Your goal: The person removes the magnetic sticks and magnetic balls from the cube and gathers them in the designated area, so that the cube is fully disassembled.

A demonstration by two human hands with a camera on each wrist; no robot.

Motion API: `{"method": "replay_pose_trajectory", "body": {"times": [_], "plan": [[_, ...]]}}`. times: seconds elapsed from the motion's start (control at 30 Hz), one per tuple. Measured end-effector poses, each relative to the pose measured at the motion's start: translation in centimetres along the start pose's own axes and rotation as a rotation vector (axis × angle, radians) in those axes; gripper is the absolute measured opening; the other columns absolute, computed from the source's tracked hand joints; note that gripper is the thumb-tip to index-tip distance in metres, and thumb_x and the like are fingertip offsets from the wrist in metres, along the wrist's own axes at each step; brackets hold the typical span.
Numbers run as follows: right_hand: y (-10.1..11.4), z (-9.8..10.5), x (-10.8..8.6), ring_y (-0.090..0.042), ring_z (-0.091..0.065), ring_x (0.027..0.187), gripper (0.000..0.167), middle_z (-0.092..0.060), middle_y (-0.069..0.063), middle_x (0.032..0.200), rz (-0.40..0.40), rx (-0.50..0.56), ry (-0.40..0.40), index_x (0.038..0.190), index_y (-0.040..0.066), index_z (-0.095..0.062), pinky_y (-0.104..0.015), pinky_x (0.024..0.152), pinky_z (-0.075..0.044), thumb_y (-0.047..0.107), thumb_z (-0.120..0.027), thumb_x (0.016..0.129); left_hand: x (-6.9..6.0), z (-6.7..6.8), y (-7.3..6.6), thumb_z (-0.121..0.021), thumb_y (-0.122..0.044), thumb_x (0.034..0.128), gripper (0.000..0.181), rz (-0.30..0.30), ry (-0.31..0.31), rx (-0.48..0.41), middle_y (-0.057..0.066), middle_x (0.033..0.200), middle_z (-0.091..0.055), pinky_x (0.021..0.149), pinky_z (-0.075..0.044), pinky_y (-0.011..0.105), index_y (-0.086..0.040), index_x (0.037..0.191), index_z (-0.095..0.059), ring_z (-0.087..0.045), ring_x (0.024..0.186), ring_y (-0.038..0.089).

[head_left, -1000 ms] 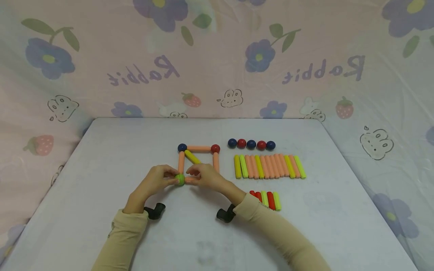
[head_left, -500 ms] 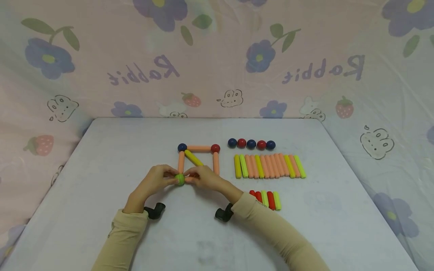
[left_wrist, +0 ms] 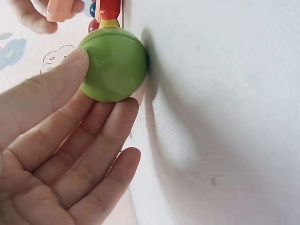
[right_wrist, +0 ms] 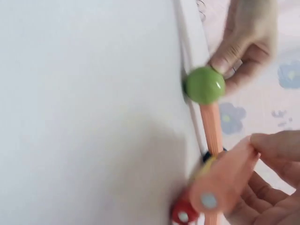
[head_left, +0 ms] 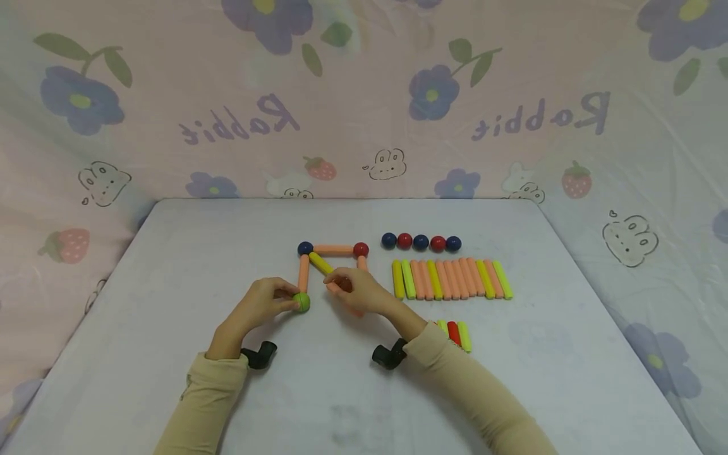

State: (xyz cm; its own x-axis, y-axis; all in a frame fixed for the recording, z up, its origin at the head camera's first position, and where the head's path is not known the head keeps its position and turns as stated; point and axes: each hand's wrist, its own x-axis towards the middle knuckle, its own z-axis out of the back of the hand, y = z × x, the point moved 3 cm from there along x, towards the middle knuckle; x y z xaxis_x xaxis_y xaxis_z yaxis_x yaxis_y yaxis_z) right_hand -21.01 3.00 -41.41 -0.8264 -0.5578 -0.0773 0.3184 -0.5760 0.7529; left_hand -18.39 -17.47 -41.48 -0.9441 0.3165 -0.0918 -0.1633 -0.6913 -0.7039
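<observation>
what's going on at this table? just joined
Someone's left hand pinches a green ball, and their right hand holds a salmon stick apart from it. A second salmon stick runs from the green ball to a dark blue ball, and a third salmon stick spans from there to a red ball. A yellow stick slants inward from the blue ball. To the right, five balls and a long row of sticks lie on the table.

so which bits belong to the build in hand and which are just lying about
In the build: green ball, held; peach stick, held; stick frame

Lying about, perhaps spares: row of five balls; long stick row; red-and-lime stick row
</observation>
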Motion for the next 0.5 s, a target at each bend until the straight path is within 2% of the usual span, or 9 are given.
{"method": "replay_pose_trajectory", "body": {"times": [0.1,0.27,0.5], "plan": [[-0.6,1.1,0.0,-0.02,-0.061,0.093,0.023,-0.067,-0.013,0.11,-0.067,0.034,-0.031,0.115,0.007,-0.064,-0.025,0.083,-0.054,0.011,-0.061,0.093,0.0,-0.1,0.1,-0.072,-0.008,0.0841,0.028,0.007,0.002,0.0,0.022,0.104,-0.071,0.083,-0.058,0.04,0.006,0.108,-0.068,-0.069,0.096,0.03],[-1.5,3.0,-0.1,-0.025,-0.062,0.098,0.025,-0.066,-0.015,0.111,-0.157,0.1,-0.073,0.114,0.006,-0.064,-0.029,0.083,-0.056,0.011,-0.065,0.089,-0.1,-0.1,0.1,-0.072,-0.009,0.0843,0.028,0.011,0.0,0.001,0.021,0.104,-0.071,0.084,-0.058,0.04,0.006,0.108,-0.068,-0.068,0.096,0.029],[-3.4,5.5,-0.1,-0.029,-0.059,0.104,0.027,-0.064,-0.017,0.113,-0.23,0.109,-0.149,0.114,0.005,-0.063,-0.032,0.088,-0.055,0.011,-0.068,0.088,-0.1,-0.1,0.0,-0.072,-0.008,0.0843,0.028,0.0,-0.007,-0.001,0.021,0.104,-0.071,0.084,-0.058,0.04,0.006,0.108,-0.068,-0.068,0.096,0.03]]}}
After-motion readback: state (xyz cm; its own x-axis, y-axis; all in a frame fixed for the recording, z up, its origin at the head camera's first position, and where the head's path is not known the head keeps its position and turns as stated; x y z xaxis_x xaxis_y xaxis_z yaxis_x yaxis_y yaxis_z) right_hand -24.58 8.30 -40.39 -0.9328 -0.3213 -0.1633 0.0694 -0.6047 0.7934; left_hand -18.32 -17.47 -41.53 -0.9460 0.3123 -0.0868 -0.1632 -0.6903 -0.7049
